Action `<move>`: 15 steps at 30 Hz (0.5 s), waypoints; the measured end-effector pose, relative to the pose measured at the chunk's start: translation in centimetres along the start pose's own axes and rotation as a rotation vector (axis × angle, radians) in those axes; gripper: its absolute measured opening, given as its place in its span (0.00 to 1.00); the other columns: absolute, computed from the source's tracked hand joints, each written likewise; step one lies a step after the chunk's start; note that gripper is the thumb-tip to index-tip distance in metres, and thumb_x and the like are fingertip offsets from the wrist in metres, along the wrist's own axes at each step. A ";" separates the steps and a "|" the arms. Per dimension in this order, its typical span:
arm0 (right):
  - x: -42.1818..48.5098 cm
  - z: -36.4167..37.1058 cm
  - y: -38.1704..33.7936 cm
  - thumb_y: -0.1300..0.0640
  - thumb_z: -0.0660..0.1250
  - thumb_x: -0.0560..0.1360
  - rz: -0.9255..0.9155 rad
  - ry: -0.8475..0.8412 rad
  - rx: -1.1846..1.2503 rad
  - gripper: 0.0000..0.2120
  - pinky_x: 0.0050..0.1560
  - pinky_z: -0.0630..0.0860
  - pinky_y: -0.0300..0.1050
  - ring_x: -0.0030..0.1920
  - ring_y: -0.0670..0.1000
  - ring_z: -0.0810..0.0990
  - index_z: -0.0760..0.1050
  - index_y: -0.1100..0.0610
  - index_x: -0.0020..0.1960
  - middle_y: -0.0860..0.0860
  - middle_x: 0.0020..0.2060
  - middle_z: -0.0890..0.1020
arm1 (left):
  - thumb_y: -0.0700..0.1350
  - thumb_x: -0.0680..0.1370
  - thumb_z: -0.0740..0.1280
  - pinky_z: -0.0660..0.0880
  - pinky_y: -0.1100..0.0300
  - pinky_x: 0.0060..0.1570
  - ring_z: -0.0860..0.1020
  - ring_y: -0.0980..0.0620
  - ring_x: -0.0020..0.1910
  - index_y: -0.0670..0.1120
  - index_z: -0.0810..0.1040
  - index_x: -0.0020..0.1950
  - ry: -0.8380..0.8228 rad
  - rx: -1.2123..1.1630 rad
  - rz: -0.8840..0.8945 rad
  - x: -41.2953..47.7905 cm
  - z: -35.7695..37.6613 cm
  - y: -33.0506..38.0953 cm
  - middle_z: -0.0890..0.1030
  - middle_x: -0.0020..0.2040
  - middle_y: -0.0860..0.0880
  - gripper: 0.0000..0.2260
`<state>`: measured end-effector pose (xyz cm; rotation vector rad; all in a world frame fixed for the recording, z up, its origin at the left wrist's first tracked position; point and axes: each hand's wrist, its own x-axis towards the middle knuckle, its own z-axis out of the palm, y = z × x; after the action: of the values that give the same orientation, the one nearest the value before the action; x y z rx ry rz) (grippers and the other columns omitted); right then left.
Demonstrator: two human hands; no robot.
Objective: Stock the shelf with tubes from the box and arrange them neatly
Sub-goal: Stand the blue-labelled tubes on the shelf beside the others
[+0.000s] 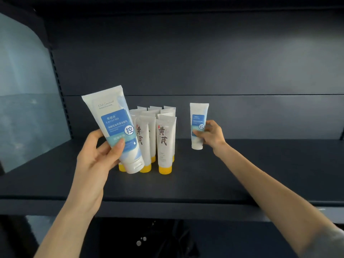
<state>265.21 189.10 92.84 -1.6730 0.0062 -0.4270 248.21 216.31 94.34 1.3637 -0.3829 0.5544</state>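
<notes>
A frosted translucent panel (24, 86) closes the left edge of the shelf (242, 164). A slotted dark upright (59, 84) rises beside it at the back corner.

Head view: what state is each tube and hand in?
Left hand: holds the left blue-label tube.
Left blue-label tube: tilted, cap down.
Right hand: holds the right blue-label tube.
Right blue-label tube: upright, cap down.
Yellow-capped tubes: upright on caps, in rows on shelf.

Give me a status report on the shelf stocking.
Left grip holds tilted blue-label tube. Right grip holds second tube upright toward shelf back. Yellow-capped tubes stand between.
</notes>
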 end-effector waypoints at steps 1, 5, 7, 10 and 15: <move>1.1 0.5 0.5 0.63 0.74 0.69 -0.003 -0.006 -0.049 0.18 0.56 0.77 0.58 0.54 0.57 0.80 0.70 0.57 0.54 0.57 0.55 0.80 | 0.46 0.72 0.67 0.79 0.65 0.44 0.82 0.56 0.52 0.52 0.76 0.57 0.002 0.009 0.006 0.2 0.1 -0.1 0.84 0.53 0.54 0.14; 4.4 2.8 2.2 0.61 0.74 0.70 -0.034 0.020 -0.179 0.21 0.54 0.76 0.48 0.55 0.54 0.79 0.69 0.59 0.58 0.54 0.58 0.79 | 0.46 0.71 0.68 0.80 0.63 0.44 0.82 0.55 0.51 0.52 0.76 0.55 0.019 0.040 0.020 0.9 0.6 -0.5 0.84 0.52 0.53 0.13; 5.6 3.7 3.0 0.61 0.73 0.71 -0.041 0.028 -0.220 0.21 0.56 0.75 0.49 0.58 0.55 0.78 0.68 0.61 0.60 0.55 0.59 0.78 | 0.47 0.70 0.69 0.80 0.61 0.45 0.82 0.54 0.51 0.51 0.76 0.55 0.026 0.066 0.017 1.0 0.7 -1.0 0.84 0.52 0.52 0.14; 7.0 4.5 4.1 0.60 0.72 0.72 -0.066 0.038 -0.273 0.21 0.55 0.74 0.48 0.59 0.56 0.77 0.68 0.62 0.60 0.56 0.60 0.77 | 0.49 0.67 0.70 0.80 0.59 0.46 0.82 0.53 0.51 0.51 0.77 0.54 0.043 0.110 0.003 0.8 0.8 -1.7 0.84 0.52 0.51 0.16; 8.8 5.2 5.0 0.57 0.72 0.72 -0.058 0.062 -0.336 0.21 0.54 0.74 0.51 0.59 0.56 0.76 0.67 0.59 0.60 0.56 0.59 0.76 | 0.51 0.65 0.71 0.81 0.59 0.44 0.83 0.52 0.51 0.54 0.79 0.51 0.051 0.129 -0.012 0.7 1.0 -2.6 0.84 0.51 0.51 0.14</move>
<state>276.08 191.14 89.99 -1.9934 0.0790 -0.5442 250.32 215.19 92.84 1.4715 -0.3016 0.6118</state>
